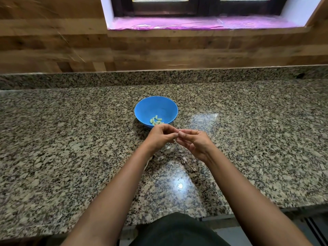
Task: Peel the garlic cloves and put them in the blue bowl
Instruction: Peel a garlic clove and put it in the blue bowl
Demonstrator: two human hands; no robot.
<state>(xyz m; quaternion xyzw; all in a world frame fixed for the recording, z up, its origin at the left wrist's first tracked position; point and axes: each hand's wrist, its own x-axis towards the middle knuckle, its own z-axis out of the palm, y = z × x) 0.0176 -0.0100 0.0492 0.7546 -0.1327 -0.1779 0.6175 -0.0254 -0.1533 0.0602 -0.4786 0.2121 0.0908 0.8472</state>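
The blue bowl (pixel 156 110) sits in the middle of the frame on the speckled bench (pixel 71 139), and it is not empty: a small cluster of peeled cloves (pixel 156 120) lies at its near inner side, so part of the job is clearly done. Just below the bowl in the frame, the left hand (pixel 159 137) and the right hand (pixel 193 142) meet fingertip to fingertip. Both are pinched in on something tiny and pale between them, very likely a garlic clove (pixel 177 134) being stripped of its skin, though it is too small to make out whether the skin is half off or nearly gone. Below the hands, scraps of papery skin (pixel 184 159) are scattered across the bench, with a paler strip peeking out beside the left forearm. No stock of unpeeled cloves shows anywhere in the frame, so how many remain cannot be told. The judgement: several cloves are in, one is in work, and that one has yet to go into the bowl.
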